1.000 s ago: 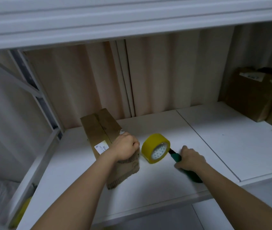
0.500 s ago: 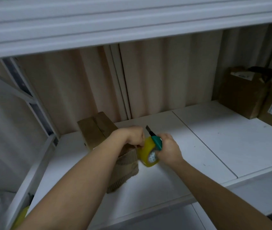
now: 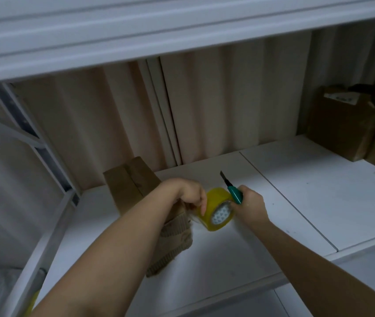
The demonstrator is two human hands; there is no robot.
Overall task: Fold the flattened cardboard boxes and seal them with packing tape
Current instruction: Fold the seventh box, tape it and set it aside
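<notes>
A small brown cardboard box (image 3: 131,181) stands on the white shelf (image 3: 227,248), its near end partly hidden by my left forearm. Beside it on the right is a yellow roll of packing tape (image 3: 216,209). My left hand (image 3: 188,194) grips the roll's left side, fingers curled over its edge. My right hand (image 3: 250,202) holds a green utility knife (image 3: 233,192), blade out and pointing up and away, right against the roll's upper right side.
Two brown cardboard boxes (image 3: 351,124) with labels sit at the back right of the shelf. A beige curtain (image 3: 204,106) hangs behind. A white shelf post (image 3: 44,225) runs down the left side, and another shelf board is overhead.
My right hand picked the knife up off the shelf and brought it to the tape roll. My left hand left the box top and took hold of the roll.
</notes>
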